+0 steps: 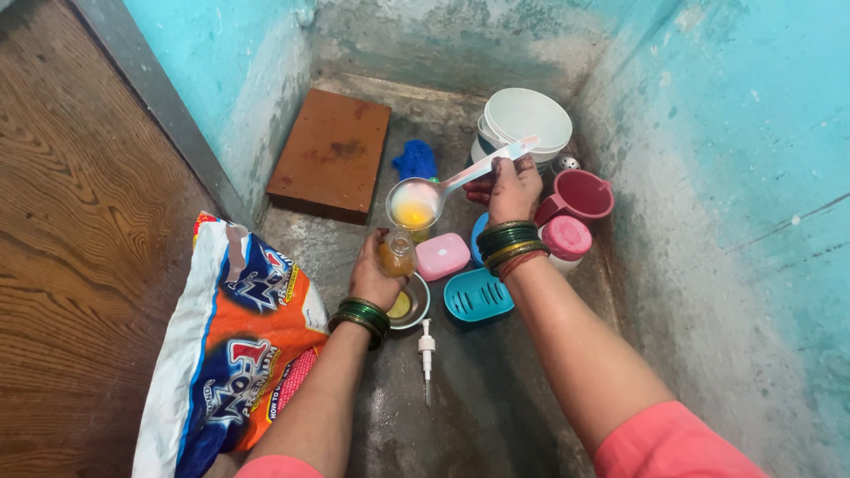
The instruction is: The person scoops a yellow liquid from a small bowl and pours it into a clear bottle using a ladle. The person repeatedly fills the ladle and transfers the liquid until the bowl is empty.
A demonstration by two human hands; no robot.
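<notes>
We held a small bottle (397,255) gripped in our left hand (376,270), mouth up under the white ladle (425,196); right hand (512,188) fingers closed round its handle, bowl level, probably keeping the yellow liquid in, above a steel bowl (409,304).

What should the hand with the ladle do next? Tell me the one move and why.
Probably tip the white ladle slowly toward the small bottle. The right hand holds it just above the bottle in the left hand, its bowl holds yellowish liquid, and the pump cap lies off on the wet floor.
</notes>
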